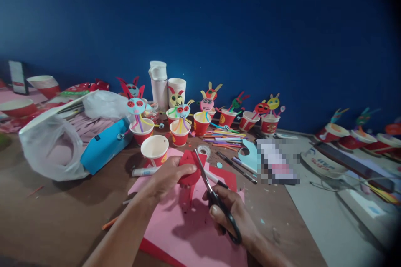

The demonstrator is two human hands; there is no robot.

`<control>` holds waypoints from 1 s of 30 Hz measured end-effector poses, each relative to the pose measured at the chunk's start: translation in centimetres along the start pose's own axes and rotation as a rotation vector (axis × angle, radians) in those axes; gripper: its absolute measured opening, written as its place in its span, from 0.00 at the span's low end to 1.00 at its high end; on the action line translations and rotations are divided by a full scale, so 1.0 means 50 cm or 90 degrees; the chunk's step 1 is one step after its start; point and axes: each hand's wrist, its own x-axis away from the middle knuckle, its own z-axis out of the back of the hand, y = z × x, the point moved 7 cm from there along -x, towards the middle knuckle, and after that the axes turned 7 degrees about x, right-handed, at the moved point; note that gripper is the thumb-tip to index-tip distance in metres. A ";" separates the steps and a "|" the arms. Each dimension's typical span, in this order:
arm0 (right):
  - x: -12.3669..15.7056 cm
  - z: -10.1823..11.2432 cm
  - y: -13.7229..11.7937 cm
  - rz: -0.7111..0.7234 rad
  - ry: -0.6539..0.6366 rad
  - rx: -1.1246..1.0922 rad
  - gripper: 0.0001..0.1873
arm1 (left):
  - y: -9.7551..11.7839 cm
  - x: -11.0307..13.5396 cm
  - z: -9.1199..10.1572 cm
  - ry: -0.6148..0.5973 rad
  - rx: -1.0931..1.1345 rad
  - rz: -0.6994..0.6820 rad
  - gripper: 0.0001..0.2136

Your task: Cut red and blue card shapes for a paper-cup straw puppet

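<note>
At lower center, a red cutout (189, 173) is held in a narrow pinching grip by the left hand (171, 179), above a pink sheet (191, 229). Scissors (205, 177), touching the cutout's right edge, are held by their handles in the right hand (227, 212).

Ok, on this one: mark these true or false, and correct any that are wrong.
1. The right hand holds scissors. True.
2. The left hand holds a glue stick. False: it holds red paper, and the glue stick lies near a cup.
3. A white plastic bag lies to the left of the hands. True.
4. The paper cups are green outside. False: they are red.
5. A pink sheet lies under the hands. True.
</note>
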 end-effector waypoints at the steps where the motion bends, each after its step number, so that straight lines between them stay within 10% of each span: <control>1: -0.001 0.000 0.000 0.002 0.004 -0.004 0.19 | 0.002 0.000 -0.002 -0.006 0.006 -0.010 0.09; 30: 0.006 -0.005 -0.002 -0.009 -0.014 0.011 0.19 | -0.006 0.000 0.009 0.029 0.000 -0.002 0.05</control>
